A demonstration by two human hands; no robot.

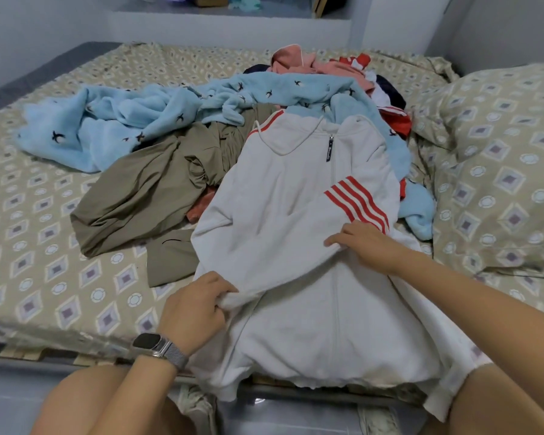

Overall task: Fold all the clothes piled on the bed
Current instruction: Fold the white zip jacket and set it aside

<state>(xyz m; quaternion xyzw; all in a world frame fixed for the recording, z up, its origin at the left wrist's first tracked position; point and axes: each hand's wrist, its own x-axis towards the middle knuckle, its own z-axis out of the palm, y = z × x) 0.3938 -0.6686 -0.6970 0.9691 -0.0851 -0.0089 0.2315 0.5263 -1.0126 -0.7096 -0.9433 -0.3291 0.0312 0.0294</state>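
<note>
zipper pull (328, 149) lettering too small to read

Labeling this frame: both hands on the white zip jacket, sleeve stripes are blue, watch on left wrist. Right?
Not quite: the head view shows red stripes, not blue. The rest holds: both the left hand and right hand hold the jacket, watch on left wrist.
</note>
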